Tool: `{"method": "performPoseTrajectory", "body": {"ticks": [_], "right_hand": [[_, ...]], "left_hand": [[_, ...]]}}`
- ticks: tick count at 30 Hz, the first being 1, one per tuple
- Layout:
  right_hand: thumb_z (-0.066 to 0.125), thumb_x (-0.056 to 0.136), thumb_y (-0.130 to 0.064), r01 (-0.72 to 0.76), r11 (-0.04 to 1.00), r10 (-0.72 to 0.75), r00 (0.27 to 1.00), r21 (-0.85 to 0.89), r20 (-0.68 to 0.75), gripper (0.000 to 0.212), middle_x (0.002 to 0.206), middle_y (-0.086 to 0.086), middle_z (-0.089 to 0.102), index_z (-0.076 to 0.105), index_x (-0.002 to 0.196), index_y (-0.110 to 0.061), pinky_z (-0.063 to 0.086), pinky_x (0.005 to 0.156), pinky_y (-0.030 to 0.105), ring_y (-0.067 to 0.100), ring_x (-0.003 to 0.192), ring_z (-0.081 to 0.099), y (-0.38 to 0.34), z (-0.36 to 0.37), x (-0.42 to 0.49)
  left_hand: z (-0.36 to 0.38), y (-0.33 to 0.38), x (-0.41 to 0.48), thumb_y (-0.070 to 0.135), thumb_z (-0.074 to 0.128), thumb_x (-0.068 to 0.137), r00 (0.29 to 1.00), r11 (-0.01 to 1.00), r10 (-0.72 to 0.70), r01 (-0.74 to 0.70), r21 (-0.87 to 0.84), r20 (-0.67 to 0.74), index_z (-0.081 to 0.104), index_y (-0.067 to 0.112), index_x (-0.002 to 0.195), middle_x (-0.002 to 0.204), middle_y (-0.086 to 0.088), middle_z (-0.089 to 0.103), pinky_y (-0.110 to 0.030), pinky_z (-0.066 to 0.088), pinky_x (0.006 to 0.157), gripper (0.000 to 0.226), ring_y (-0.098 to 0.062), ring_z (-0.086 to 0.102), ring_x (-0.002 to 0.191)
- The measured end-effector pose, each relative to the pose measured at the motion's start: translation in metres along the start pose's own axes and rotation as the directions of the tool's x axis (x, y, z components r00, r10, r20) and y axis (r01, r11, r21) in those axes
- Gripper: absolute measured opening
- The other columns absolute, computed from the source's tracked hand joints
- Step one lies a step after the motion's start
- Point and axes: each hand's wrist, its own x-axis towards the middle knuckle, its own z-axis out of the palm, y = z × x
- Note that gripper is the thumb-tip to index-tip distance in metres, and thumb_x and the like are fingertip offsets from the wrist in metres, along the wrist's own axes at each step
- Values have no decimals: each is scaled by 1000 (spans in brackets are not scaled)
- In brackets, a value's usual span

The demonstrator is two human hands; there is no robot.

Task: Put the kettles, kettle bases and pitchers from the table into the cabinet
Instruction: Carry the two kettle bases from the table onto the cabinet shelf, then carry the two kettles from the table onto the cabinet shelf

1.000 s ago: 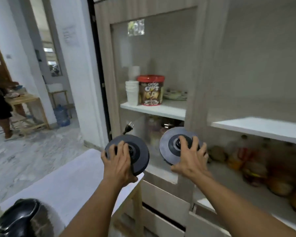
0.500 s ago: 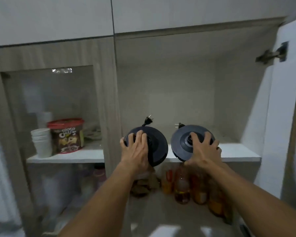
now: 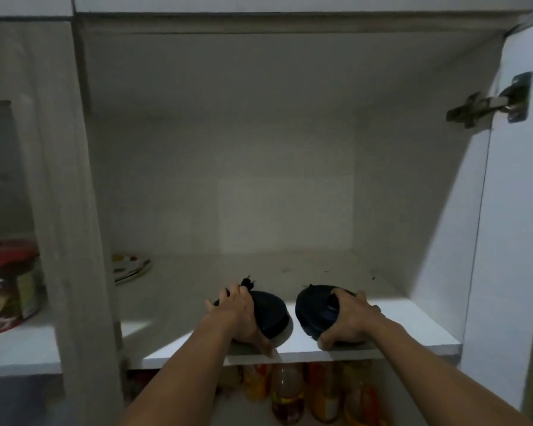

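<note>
Two round black kettle bases are at the front of the white cabinet shelf. My left hand grips the left kettle base, which is tilted with its plug sticking up behind my fingers. My right hand grips the right kettle base, also tilted, its lower edge near or on the shelf. The two bases sit side by side, a small gap between them. No kettles or pitchers are in view.
Stacked patterned plates lie at the shelf's back left. A red-lidded cereal tub stands behind the left door panel. Bottles fill the shelf below. The open cabinet door with its hinge is on the right.
Both hands carried the bases up from in front of the cabinet into the open compartment and lowered them toward the shelf; the view has closed in on the compartment.
</note>
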Motion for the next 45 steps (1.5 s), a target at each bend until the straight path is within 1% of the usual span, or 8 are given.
{"method": "performPoseTrajectory", "body": {"ticks": [4, 7, 20, 26, 30, 35, 41, 45], "right_hand": [[80, 35, -62, 21, 996, -24, 999, 87, 27, 123, 136, 4, 32, 32, 145, -36, 46, 105, 45, 34, 123, 47, 7, 3, 33], [76, 39, -70, 2, 996, -2, 1000, 94, 5, 121, 143, 3, 29, 29, 146, -39, 43, 107, 47, 36, 129, 41, 6, 8, 44], [62, 49, -82, -36, 995, 43, 996, 91, -80, 115, 155, 2, 21, 18, 149, -46, 38, 108, 50, 39, 136, 30, 3, 25, 57], [49, 53, -89, -17, 1000, 19, 991, 14, -130, 120, 165, 1, 8, -4, 153, -49, 27, 113, 60, 47, 145, 17, 8, 30, 45], [52, 80, -74, 96, 995, -96, 966, -14, -242, 102, 167, 5, 6, -6, 156, -38, 19, 115, 66, 48, 149, 8, -8, 27, 31], [50, 91, -62, 321, 946, -295, 899, 32, -324, 87, 166, 5, 13, 5, 158, -29, 21, 116, 64, 41, 150, 15, -60, 43, -2], [51, 92, -58, 547, 834, -525, 826, 71, -205, 81, 165, 4, 16, 13, 157, -29, 30, 113, 59, 39, 146, 25, -148, 97, -97], [53, 92, -56, 691, 712, -682, 723, 124, -114, 80, 166, 4, 15, 12, 157, -32, 32, 112, 59, 38, 145, 30, -207, 140, -188]], "left_hand": [[5, -10, 45, 73, 81, 43, 995, 995, 24, -13, -104, 98, 14, 13, 150, 151, -7, 23, -49, 32, 113, 140, -32, 25, 140], [16, -13, 70, 77, 76, 45, 997, 987, 22, -10, -160, 71, 6, 12, 153, 156, -11, 19, -49, 30, 115, 144, -35, 22, 143], [34, -14, 94, 86, 63, 27, 997, 952, 76, -80, -295, -24, 15, 19, 153, 156, -6, 27, -49, 31, 114, 151, -30, 27, 143], [46, -3, 63, 66, 77, 57, 984, 936, -26, -38, -351, -178, 10, 20, 151, 154, -6, 21, -56, 29, 112, 125, -31, 20, 143], [40, -3, 22, 58, 73, 70, 953, 960, -40, -48, -277, -302, 14, 18, 151, 155, 0, 23, -66, 21, 111, 108, -28, 20, 144], [34, -28, -60, 50, 56, 90, 882, 958, -221, 115, -264, -416, 14, 16, 153, 160, -2, 18, -66, 11, 114, 82, -26, 13, 149], [28, -99, -194, 48, 56, 91, 744, 901, -430, 317, -296, -512, 20, 17, 151, 159, 0, 18, -67, 12, 114, 77, -26, 14, 148], [38, -163, -306, 51, 54, 91, 637, 800, -600, 492, -343, -484, 14, 18, 153, 163, -1, 14, -66, 10, 115, 80, -27, 11, 150]]}}
